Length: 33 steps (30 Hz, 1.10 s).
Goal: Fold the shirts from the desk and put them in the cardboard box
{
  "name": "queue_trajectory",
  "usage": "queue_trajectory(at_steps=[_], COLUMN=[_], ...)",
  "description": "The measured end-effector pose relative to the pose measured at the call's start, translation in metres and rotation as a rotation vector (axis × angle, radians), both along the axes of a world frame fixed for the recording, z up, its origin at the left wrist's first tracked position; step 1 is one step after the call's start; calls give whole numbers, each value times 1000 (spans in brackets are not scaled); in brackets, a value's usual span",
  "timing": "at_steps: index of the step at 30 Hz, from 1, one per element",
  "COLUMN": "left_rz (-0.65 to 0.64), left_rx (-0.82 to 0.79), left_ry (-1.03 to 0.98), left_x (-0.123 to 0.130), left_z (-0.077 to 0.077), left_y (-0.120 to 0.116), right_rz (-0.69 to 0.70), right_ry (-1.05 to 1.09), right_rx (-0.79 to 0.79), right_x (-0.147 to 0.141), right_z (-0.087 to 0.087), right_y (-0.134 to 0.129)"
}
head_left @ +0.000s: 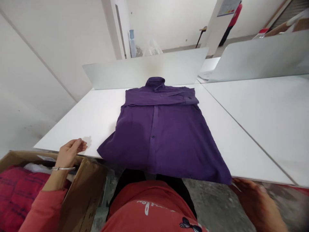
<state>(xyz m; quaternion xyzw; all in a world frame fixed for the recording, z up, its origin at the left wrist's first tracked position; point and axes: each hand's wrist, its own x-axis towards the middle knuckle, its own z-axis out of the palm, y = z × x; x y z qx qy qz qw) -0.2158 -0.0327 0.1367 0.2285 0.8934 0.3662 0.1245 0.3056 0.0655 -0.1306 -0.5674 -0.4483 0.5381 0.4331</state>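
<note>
Purple button-front shirt, one, lying flat and face up on a white tabletop, collar pointing away from the person, a folded band lying across the chest, lower part spreading to the tabletop's near edge. Left hand: open, fingers loosely curled, holding nothing, beside the shirt without touching it, a metal bangle on the wrist. Right hand: blurred, just beside the shirt's near corner; whether it holds anything cannot be told. Cardboard box, open, at lower left, containing red checked fabric. Red top, worn by the person, bears white lettering, only partly visible and unreadable. No brand or label legible on the shirt.
</note>
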Motion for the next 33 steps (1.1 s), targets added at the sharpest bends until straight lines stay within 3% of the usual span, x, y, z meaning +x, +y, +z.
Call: queue_trajectory(at_steps=[3, 6, 11, 15, 18, 20, 22, 24, 26, 29, 33], left_rz=[45, 119, 292, 232, 145, 89, 8, -122, -262, -384, -470], left_rx=[20, -59, 47, 3, -227, -331, -301, -227, -229, -351, -356], left_ry=[-182, -330, -597, -702, -460, -34, 440, 737, 812, 747, 669], left_x=[29, 57, 73, 70, 73, 74, 69, 59, 45, 31, 38], left_z=[-4, -25, -62, -69, -61, -53, -45, -43, -46, -58, -67], left_y=[-9, -19, -24, -22, -22, -23, -21, -15, -8, 0, -1], right_rz=[-7, -14, -154, -183, -141, -145, -180, -225, -287, -374, -440], right_ry=[297, 503, 586, 542, 480, 446, 419, 392, 366, 366, 405], right_rx=[-154, -269, -501, -608, -627, -595, -548, -515, -489, -462, -403], right_x=[-17, -33, -52, -56, -53, -51, -49, -48, -47, -45, -44], right_z=[0, 9, 37, 54, 60, 62, 63, 64, 66, 67, 66], right_y=[-4, -11, -10, -5, -7, -9, -9, -7, -4, -2, -3])
